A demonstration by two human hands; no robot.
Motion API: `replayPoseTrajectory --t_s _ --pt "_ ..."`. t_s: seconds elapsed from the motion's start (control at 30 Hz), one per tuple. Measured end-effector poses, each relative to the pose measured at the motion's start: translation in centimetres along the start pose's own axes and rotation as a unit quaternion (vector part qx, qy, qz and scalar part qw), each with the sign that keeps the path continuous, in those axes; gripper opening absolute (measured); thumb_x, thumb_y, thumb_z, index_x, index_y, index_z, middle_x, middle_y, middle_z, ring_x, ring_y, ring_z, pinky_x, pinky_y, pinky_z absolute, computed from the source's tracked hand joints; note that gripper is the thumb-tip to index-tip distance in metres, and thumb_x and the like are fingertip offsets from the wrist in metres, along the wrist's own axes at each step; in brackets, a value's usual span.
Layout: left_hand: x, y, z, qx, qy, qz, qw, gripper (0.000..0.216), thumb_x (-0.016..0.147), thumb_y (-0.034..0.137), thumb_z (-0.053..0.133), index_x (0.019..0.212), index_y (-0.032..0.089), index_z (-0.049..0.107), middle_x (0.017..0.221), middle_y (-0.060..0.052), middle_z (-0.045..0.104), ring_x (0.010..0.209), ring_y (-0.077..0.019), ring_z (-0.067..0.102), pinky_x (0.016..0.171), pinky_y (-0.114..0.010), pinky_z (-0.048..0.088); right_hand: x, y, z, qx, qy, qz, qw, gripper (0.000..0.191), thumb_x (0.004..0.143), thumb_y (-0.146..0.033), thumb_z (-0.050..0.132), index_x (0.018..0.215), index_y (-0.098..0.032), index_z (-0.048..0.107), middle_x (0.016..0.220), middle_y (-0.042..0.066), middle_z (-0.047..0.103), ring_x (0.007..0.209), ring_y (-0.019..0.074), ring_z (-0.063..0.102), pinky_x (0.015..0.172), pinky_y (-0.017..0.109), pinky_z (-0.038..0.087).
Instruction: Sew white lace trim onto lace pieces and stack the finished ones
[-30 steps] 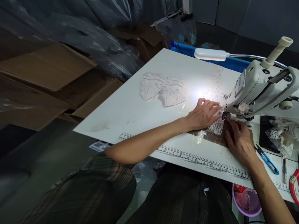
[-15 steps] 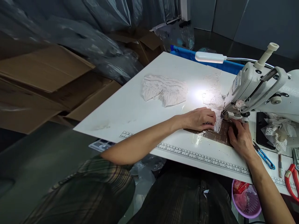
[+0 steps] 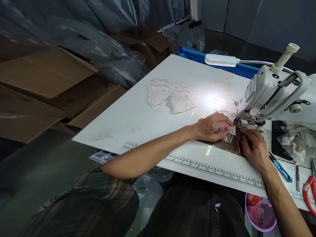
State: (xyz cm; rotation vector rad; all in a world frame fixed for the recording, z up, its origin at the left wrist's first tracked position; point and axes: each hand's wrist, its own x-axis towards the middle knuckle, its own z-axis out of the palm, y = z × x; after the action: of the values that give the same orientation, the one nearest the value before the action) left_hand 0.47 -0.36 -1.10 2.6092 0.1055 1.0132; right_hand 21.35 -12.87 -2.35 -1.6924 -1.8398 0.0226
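Note:
My left hand [image 3: 213,126] is closed on a strip of white lace [image 3: 229,134], its fingertips pinching the lace just left of the needle area. The lace runs under the presser foot of a white sewing machine [image 3: 264,92], and more lace [image 3: 223,89] lies flat behind it. My right hand [image 3: 256,148] rests right of the needle, fingers bent and thumb apart from the forefinger, with no cloth visible in it. Beneath both hands is a shiny brown plate [image 3: 233,146]. A gathered white lace piece [image 3: 171,95] lies on the table to the left.
A ruler scale [image 3: 197,166] runs along the white table's front edge. Blue snips [image 3: 281,168] and red-handled scissors [image 3: 308,194] lie at the right. A lamp [image 3: 221,60] lights the table. Below hangs a purple basket [image 3: 264,223]. Cardboard boxes [image 3: 44,72] stand at the left.
My left hand has moved slightly right, closer to the needle, and the lace's front end has shifted with it. My right hand stays nearly in place. The view has shifted slightly.

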Motion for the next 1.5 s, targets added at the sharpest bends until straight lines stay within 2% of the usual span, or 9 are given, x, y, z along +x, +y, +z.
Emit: replayPoseTrajectory --t_s 0.2,0.3,0.43,0.63,0.73,0.83,0.93,1.13,1.5 --pt "-0.2 0.0 0.4 0.058 -0.090 0.007 0.994 0.023 0.092 0.013 0.051 0.077 0.017 0.067 0.095 -0.006 0.076 0.082 -0.0151 0.067 0.084 -0.034 0.046 0.2 0.0 0.0 -0.065 -0.034 -0.068 0.995 0.039 0.097 -0.033 0.043 0.126 -0.025 0.068 0.102 0.013 0.062 0.090 0.0248 0.056 0.080 0.043 0.052" --pt "-0.3 -0.1 0.5 0.070 -0.095 0.024 0.993 0.025 0.093 0.013 0.049 0.079 0.017 0.068 0.093 -0.005 0.076 0.082 -0.0146 0.067 0.087 -0.035 0.045 0.3 -0.1 0.1 -0.110 -0.044 -0.106 0.987 0.039 0.097 -0.032 0.043 0.126 -0.029 0.069 0.104 0.013 0.061 0.086 0.0238 0.052 0.077 0.042 0.049" --pt "-0.3 -0.1 0.4 0.085 -0.089 0.051 0.991 0.025 0.096 0.015 0.048 0.082 0.017 0.069 0.092 -0.004 0.076 0.078 -0.0139 0.064 0.088 -0.035 0.043 0.1 -0.1 0.4 -0.137 -0.046 -0.103 0.984 0.040 0.097 -0.031 0.044 0.128 -0.031 0.068 0.106 0.012 0.059 0.087 0.0241 0.050 0.077 0.041 0.048" --pt "-0.2 0.0 0.2 0.104 -0.131 0.025 0.986 0.025 0.097 0.022 0.053 0.082 0.020 0.072 0.093 -0.003 0.075 0.078 -0.0139 0.063 0.090 -0.037 0.043 0.6 0.0 -0.3 -0.078 -0.076 -0.089 0.990 0.043 0.098 -0.031 0.041 0.134 -0.024 0.063 0.104 0.015 0.061 0.094 0.0276 0.055 0.085 0.048 0.051" --pt "-0.2 0.0 0.2 0.103 -0.114 0.052 0.987 0.026 0.099 0.020 0.052 0.082 0.019 0.072 0.096 -0.004 0.075 0.081 -0.0133 0.065 0.094 -0.038 0.043 1.6 0.1 -1.1 -0.021 -0.114 -0.104 0.988 0.043 0.098 -0.032 0.042 0.134 -0.020 0.063 0.105 0.014 0.064 0.093 0.0261 0.059 0.084 0.045 0.054" --pt "-0.2 0.1 0.2 0.109 -0.105 0.078 0.985 0.030 0.100 0.019 0.050 0.079 0.018 0.071 0.093 -0.004 0.075 0.079 -0.0123 0.065 0.088 -0.033 0.046 2.3 0.2 -1.4 -0.002 -0.138 -0.118 0.983 0.040 0.096 -0.029 0.043 0.127 -0.023 0.067 0.106 0.011 0.065 0.092 0.0243 0.061 0.081 0.042 0.055" --pt "-0.1 0.2 0.1 0.123 -0.116 0.086 0.982 0.029 0.101 0.019 0.050 0.081 0.018 0.072 0.091 -0.003 0.075 0.078 -0.0127 0.064 0.078 -0.030 0.048 2.0 0.3 -1.0 -0.007 -0.112 -0.129 0.985 0.038 0.095 -0.025 0.045 0.123 -0.024 0.070 0.105 0.011 0.064 0.093 0.0234 0.060 0.081 0.041 0.055" --pt "0.0 0.3 -0.1 0.144 -0.123 0.099 0.977 0.026 0.100 0.019 0.052 0.084 0.019 0.072 0.093 -0.004 0.075 0.077 -0.0128 0.063 0.077 -0.030 0.049 0.7 0.8 0.0 -0.026 -0.076 -0.147 0.986 0.036 0.094 -0.023 0.047 0.119 -0.029 0.073 0.109 0.011 0.059 0.100 0.0250 0.056 0.086 0.043 0.053" --pt "0.0 0.6 -0.3 0.183 -0.139 0.139 0.963 0.025 0.099 0.011 0.050 0.087 0.020 0.070 0.090 -0.003 0.074 0.073 -0.0118 0.064 0.093 -0.038 0.052 0.6 0.9 0.1 -0.029 -0.087 -0.144 0.985 0.038 0.093 -0.022 0.048 0.120 -0.031 0.072 0.110 0.011 0.057 0.100 0.0248 0.052 0.089 0.045 0.050"
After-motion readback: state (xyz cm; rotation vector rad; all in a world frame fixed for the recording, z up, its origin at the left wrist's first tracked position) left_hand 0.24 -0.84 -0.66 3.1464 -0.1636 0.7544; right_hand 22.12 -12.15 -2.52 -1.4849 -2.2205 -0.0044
